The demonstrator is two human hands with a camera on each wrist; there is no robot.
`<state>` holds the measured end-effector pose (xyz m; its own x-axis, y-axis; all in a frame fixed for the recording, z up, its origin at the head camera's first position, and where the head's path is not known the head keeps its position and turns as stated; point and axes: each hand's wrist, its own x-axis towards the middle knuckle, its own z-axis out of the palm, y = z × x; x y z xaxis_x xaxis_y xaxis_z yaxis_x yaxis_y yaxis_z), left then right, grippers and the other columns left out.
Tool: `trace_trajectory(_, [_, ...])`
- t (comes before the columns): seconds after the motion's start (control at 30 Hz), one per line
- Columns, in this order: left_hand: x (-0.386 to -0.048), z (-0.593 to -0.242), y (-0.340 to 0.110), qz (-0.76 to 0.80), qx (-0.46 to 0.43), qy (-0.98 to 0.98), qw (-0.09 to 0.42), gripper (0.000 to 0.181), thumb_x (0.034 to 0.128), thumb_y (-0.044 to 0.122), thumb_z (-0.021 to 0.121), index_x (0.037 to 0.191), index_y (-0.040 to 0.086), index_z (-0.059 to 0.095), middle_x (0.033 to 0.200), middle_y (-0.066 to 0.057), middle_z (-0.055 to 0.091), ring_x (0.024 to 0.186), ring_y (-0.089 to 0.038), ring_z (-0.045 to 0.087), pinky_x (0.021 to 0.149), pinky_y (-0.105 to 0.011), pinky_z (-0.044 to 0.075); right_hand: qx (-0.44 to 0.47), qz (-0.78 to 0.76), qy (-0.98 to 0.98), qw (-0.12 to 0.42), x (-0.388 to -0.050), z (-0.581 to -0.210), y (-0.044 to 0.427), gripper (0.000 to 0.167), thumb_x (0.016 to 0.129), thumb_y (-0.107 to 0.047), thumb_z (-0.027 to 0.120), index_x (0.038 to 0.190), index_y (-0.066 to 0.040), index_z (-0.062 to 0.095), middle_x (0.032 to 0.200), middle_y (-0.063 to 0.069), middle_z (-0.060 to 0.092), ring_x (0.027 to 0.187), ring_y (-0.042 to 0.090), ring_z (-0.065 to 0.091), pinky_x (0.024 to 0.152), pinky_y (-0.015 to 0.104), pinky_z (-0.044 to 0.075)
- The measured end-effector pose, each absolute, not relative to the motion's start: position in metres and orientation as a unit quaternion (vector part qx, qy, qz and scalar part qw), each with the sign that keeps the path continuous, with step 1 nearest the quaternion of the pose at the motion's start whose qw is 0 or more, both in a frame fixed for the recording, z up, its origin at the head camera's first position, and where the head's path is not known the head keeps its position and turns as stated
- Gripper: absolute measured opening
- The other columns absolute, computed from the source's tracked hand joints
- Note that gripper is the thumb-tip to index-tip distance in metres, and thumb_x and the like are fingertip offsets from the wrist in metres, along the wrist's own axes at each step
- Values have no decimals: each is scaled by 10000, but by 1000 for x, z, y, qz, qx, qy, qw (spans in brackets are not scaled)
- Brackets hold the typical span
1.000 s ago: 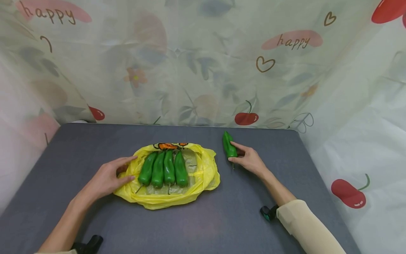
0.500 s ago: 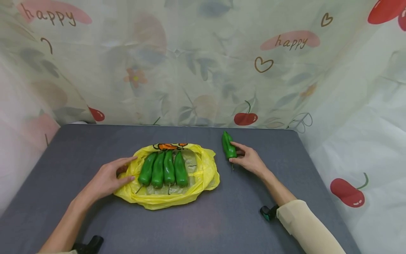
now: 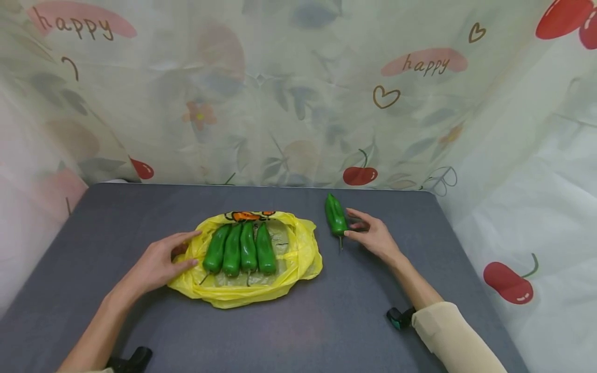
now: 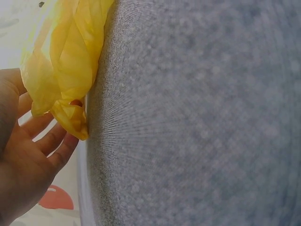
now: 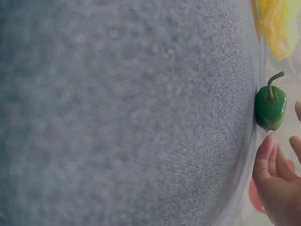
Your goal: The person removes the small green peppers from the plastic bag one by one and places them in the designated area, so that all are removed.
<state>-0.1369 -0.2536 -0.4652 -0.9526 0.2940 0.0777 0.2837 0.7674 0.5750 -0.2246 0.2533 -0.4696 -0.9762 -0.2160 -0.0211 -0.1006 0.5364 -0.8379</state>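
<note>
Several green peppers (image 3: 240, 248) lie side by side in an opened yellow plastic bag (image 3: 305, 254). My left hand (image 3: 160, 259) rests against the bag's left side, thumb and fingers spread along its edge. In the left wrist view the fingers (image 4: 49, 141) touch the crumpled yellow plastic. Right of the bag, a single green pepper (image 3: 336, 215) lies on the table with its stem toward me. Beside it is my right hand (image 3: 375, 235), fingers apart from the pepper's side and thumb close to its stem end. The right wrist view shows that pepper (image 5: 270, 108) just beyond the fingertips.
The grey table (image 3: 298, 336) ends at a patterned curtain (image 3: 261, 103) behind it. White sheeting (image 3: 550, 207) hangs at the right side. Black wrist devices (image 3: 132, 360) sit on both forearms.
My right hand has let go of the single pepper and moved slightly right, leaving it on the table. My left hand stays at the bag.
</note>
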Motion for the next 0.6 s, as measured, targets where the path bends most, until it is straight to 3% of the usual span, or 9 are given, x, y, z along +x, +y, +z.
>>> trace_trajectory(0.33, [-136, -465, -253, 302, 149, 942, 12, 623, 886, 219, 770, 1450, 117, 523, 1316, -164, 595, 1010, -271, 609, 842, -489, 486, -119, -508, 853, 31, -214, -462, 251, 576, 913, -137, 738, 1447, -110, 523, 1394, 177, 555, 972, 302, 612, 712, 240, 484])
trace_trajectory(0.6, [-136, -464, -253, 300, 150, 942, 9, 627, 883, 210, 773, 1450, 116, 522, 1309, -160, 600, 999, -263, 611, 830, -479, 486, -131, -532, 836, 36, -193, -428, 234, 552, 914, -40, 708, 1432, -30, 519, 1368, 246, 554, 968, 356, 615, 728, 232, 494])
